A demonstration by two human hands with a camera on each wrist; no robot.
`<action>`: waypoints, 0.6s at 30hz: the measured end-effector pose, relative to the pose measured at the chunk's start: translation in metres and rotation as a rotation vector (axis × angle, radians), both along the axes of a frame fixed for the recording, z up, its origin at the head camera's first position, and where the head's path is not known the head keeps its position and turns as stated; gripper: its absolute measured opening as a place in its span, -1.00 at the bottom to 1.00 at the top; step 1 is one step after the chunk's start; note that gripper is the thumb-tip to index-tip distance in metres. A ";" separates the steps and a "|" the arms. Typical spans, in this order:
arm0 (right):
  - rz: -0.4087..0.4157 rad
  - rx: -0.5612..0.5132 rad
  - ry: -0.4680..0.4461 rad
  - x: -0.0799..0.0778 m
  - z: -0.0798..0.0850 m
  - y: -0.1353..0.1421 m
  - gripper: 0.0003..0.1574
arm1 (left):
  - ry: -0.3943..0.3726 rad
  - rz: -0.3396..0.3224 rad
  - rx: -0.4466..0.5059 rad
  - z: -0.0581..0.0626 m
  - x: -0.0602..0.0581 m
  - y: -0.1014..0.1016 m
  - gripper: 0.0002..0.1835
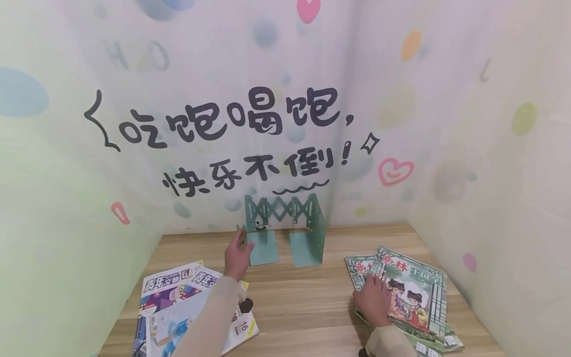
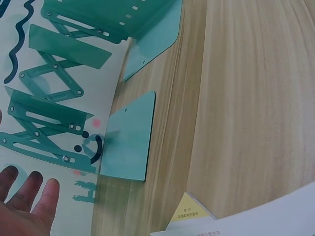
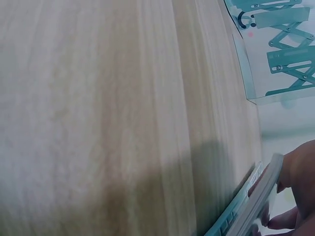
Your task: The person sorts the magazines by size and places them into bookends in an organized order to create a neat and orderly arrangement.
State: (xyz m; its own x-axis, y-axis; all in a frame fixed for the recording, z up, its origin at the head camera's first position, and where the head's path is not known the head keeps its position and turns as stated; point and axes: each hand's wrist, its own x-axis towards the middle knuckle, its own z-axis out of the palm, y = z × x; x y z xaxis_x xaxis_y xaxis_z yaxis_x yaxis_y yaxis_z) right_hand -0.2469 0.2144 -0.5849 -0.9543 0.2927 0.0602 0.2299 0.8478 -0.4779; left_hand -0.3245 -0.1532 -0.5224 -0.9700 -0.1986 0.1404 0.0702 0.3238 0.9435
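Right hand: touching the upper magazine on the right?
Touching: the right wrist view shows the right hand gripping the upper magazine by its edge.

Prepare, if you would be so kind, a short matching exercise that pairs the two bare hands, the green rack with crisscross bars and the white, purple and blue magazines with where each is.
Column one
1. Green rack with crisscross bars
2. White, purple and blue magazines
3. Bare left hand
4. Bare right hand

Column two
A. At the left edge of the green illustrated magazines
B. Lying overlapped on the left side
C. Standing near the back of the brown wooden table
D. Beside the rack's left end

Pairs: 1-C, 2-B, 3-D, 4-A
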 end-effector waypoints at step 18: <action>0.032 0.004 0.172 0.003 0.000 0.007 -0.41 | 0.006 -0.027 0.007 -0.001 -0.007 -0.001 -0.32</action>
State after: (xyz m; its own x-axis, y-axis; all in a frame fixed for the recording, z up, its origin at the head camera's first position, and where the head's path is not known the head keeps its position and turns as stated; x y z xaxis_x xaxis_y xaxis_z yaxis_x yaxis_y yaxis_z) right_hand -0.2436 0.2215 -0.5851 -0.9387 0.2617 0.2245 0.1178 0.8553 -0.5045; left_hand -0.3313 -0.1543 -0.5233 -0.9742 -0.1730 0.1450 0.0848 0.3146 0.9454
